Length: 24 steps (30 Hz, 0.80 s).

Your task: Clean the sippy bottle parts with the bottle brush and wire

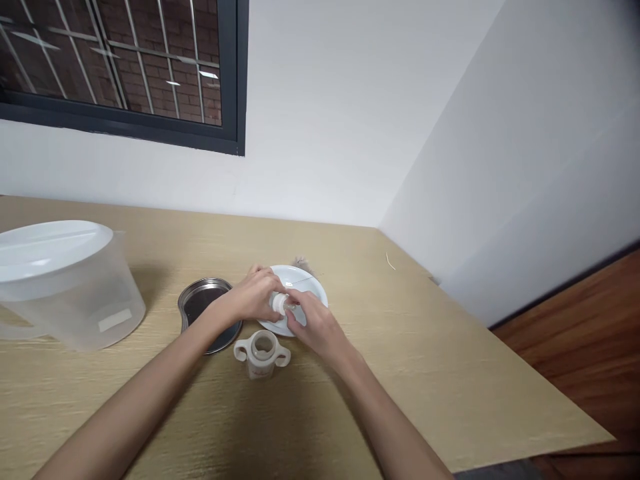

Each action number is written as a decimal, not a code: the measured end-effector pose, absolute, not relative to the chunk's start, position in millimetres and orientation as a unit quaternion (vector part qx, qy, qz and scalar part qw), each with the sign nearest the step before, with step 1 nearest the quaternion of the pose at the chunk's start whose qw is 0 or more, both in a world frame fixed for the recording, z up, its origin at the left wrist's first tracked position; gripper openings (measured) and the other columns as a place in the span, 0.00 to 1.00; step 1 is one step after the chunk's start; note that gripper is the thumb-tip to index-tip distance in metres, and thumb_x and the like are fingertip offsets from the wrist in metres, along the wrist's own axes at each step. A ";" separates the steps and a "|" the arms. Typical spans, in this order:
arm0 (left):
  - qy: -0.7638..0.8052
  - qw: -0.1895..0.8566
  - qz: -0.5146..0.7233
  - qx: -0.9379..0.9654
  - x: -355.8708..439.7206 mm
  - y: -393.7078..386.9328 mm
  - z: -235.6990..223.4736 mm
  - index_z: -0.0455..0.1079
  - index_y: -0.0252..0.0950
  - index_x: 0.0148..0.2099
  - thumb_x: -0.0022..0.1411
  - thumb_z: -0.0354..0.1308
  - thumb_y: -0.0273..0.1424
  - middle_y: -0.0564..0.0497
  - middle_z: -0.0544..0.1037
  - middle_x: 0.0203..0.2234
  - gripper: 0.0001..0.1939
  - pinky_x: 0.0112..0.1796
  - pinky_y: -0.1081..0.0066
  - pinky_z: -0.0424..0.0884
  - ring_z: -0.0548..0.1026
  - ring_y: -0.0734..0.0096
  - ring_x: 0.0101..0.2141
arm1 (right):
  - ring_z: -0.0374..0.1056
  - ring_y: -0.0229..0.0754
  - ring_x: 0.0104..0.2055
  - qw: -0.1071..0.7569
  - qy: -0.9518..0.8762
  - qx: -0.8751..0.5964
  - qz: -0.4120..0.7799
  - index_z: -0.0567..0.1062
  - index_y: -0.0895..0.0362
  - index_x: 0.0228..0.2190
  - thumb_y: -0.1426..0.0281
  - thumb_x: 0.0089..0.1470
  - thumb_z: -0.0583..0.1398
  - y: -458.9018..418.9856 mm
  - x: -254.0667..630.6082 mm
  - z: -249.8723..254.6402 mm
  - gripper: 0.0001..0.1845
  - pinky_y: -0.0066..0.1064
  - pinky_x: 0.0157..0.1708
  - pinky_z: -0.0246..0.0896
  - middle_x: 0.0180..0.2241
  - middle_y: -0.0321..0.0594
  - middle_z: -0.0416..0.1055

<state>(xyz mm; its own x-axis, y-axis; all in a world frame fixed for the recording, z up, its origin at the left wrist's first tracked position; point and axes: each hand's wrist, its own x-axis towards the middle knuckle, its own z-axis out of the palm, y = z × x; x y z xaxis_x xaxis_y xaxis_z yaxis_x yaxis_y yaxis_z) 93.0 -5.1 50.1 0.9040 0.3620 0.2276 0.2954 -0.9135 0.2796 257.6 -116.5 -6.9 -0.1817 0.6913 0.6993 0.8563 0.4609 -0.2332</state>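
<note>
Both my hands meet over a white plate (309,283) at the middle of the wooden table (450,373). My left hand (253,297) is closed around a small white cap-like part (279,303), and the fingers of my right hand (313,323) pinch the same part from the other side. Just in front of the hands stands a small beige cup with two handles (262,354), open at the top. A round metal dish (200,300) lies to the left, partly under my left wrist.
A large translucent plastic jug with a white lid (65,283) stands at the table's left. White walls meet in a corner behind the table; a barred window is at upper left. The table's right edge drops to a wooden floor (585,353).
</note>
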 end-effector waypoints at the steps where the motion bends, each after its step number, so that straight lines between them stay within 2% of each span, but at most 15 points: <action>1: 0.170 0.121 0.137 0.968 93.0 -5.4 50.5 0.78 0.41 0.44 0.47 0.65 0.31 0.47 0.80 0.38 0.18 0.50 0.60 0.58 0.71 0.55 0.46 | 0.71 0.45 0.41 0.379 -0.765 -0.508 -0.111 0.63 0.53 0.55 0.77 0.59 0.55 -117.0 257.5 -6.1 0.23 0.37 0.40 0.70 0.38 0.42 0.73; 4: 0.174 0.128 0.136 0.967 92.3 -4.9 51.1 0.78 0.41 0.43 0.47 0.65 0.30 0.48 0.80 0.37 0.17 0.50 0.60 0.57 0.72 0.56 0.46 | 0.71 0.46 0.42 0.365 -0.771 -0.507 -0.121 0.62 0.53 0.56 0.76 0.61 0.53 -118.3 257.2 -4.1 0.22 0.38 0.40 0.70 0.39 0.43 0.73; 6: 0.179 0.134 0.139 0.965 91.6 -3.1 50.7 0.78 0.41 0.44 0.48 0.65 0.31 0.48 0.81 0.38 0.17 0.50 0.60 0.57 0.72 0.56 0.46 | 0.70 0.47 0.46 0.371 -0.768 -0.509 -0.118 0.61 0.53 0.57 0.75 0.61 0.54 -119.3 256.6 -2.4 0.24 0.41 0.44 0.69 0.44 0.45 0.73; 10: 0.191 0.139 0.154 0.959 89.9 3.2 48.6 0.78 0.40 0.44 0.49 0.66 0.34 0.48 0.81 0.39 0.17 0.50 0.61 0.57 0.72 0.56 0.46 | 0.66 0.49 0.53 0.424 -0.739 -0.514 -0.102 0.64 0.54 0.54 0.73 0.58 0.57 -121.3 254.0 1.4 0.22 0.44 0.50 0.66 0.48 0.48 0.69; 16: 0.208 0.140 0.181 0.951 87.8 9.3 47.5 0.77 0.39 0.44 0.48 0.67 0.38 0.48 0.81 0.41 0.19 0.51 0.59 0.56 0.72 0.54 0.48 | 0.66 0.43 0.39 0.513 -0.648 -0.553 -0.105 0.68 0.54 0.37 0.74 0.59 0.55 -120.9 252.8 -0.5 0.05 0.38 0.40 0.66 0.35 0.41 0.68; 24: 0.209 0.139 0.195 0.948 87.6 10.2 48.7 0.77 0.40 0.43 0.48 0.67 0.41 0.49 0.81 0.41 0.19 0.52 0.58 0.56 0.72 0.53 0.49 | 0.65 0.44 0.40 0.491 -0.669 -0.549 -0.097 0.71 0.54 0.38 0.75 0.59 0.54 -118.9 252.0 -2.3 0.07 0.38 0.41 0.64 0.35 0.41 0.70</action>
